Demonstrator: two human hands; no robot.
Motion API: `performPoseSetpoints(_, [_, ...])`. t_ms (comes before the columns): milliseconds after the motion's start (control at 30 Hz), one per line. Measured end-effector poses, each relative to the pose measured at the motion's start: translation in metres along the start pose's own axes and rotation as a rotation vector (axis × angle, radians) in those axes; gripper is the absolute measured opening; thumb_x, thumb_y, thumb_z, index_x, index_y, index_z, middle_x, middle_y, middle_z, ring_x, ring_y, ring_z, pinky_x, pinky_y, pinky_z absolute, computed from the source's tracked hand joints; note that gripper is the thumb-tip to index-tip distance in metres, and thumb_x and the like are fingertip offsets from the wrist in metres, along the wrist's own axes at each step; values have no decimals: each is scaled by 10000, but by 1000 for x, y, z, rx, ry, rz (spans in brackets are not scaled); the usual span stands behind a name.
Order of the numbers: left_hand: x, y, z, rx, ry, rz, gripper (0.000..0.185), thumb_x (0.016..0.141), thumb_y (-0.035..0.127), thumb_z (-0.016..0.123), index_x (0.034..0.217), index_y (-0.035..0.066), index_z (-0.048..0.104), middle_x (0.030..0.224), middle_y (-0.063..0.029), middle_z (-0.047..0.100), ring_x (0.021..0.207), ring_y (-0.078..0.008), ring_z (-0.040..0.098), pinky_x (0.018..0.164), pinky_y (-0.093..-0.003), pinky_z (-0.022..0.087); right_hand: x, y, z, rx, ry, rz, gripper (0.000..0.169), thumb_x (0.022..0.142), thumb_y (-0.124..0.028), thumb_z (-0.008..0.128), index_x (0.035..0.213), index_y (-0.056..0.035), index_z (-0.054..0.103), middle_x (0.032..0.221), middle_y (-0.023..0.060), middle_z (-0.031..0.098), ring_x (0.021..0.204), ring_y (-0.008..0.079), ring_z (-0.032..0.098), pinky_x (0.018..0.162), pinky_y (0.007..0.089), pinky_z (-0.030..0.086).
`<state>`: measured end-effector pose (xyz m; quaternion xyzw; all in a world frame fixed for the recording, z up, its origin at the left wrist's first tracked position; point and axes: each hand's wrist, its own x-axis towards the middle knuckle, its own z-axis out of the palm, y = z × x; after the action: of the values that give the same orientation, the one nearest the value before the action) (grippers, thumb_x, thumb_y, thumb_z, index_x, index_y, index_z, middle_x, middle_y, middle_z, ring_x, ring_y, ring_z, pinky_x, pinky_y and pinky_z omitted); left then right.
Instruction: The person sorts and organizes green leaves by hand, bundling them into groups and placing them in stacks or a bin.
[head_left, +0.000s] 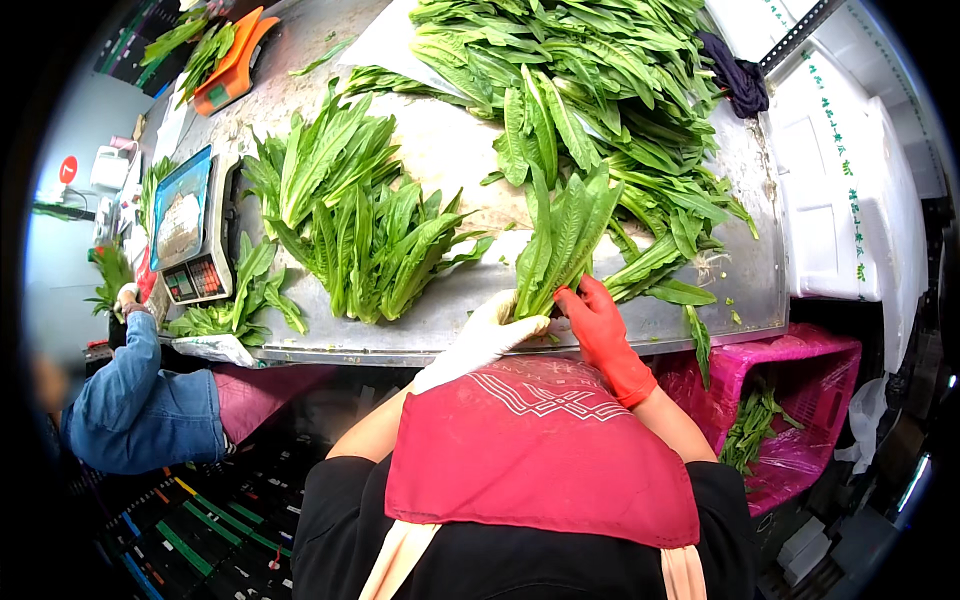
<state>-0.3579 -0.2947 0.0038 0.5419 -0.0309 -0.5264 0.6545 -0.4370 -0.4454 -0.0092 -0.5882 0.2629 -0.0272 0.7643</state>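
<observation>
My left hand (495, 330), in a white glove, grips the base of an upright bunch of long green leaves (562, 232) at the metal table's near edge. My right hand (596, 322), in a red rubber glove, has its fingers at the same base from the right; whether it grips the stems is not clear. Left of my hands stand sorted bunches of leafy greens (375, 255). Beyond them to the right lies a large heap of the same greens (585, 67), with loose leaves hanging over the table's edge.
A digital scale (196, 277) with a blue tray stands at left, near an orange scale (232, 64). White foam boxes (825, 172) stack at right. Below them is a pink plastic crate (844, 420) with leaves inside. A co-worker in a denim jacket (150, 409) holds greens at far left.
</observation>
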Motion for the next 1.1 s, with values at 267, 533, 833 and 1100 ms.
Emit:
performPoseSetpoints(267, [2, 6, -7, 57, 40, 27, 383, 890, 178, 627, 1201, -19, 521, 1052, -93, 629, 933, -135, 598, 838, -275, 484, -4, -19, 3, -161, -50, -78, 412, 886, -293, 634, 1147, 18, 561, 917, 64, 619, 774, 119, 568, 700, 273, 469])
performPoseSetpoints(533, [6, 5, -12, -134, -140, -82, 424, 920, 221, 576, 1251, -26, 479, 1119, -98, 605, 977, -175, 594, 868, -319, 478, 8, -24, -3, 157, -34, 151, 282, 883, -168, 644, 1106, -5, 586, 883, 22, 660, 717, 77, 590, 622, 238, 478])
performPoseSetpoints(833, [11, 1, -18, -186, -35, -13, 371, 941, 203, 529, 1257, 13, 491, 1121, -75, 602, 981, -144, 578, 849, -297, 474, 8, -19, 2, 147, 54, 209, 314, 901, -185, 618, 1143, 9, 567, 957, 39, 649, 813, 105, 596, 692, 247, 494])
performPoseSetpoints(1100, [12, 4, -11, -27, -45, -73, 378, 935, 165, 534, 1277, 11, 488, 1148, -69, 596, 1026, -151, 564, 911, -300, 447, 22, -1, -7, 0, 99, 68, 308, 885, -216, 606, 1109, -5, 618, 983, 50, 661, 870, 137, 593, 758, 303, 477])
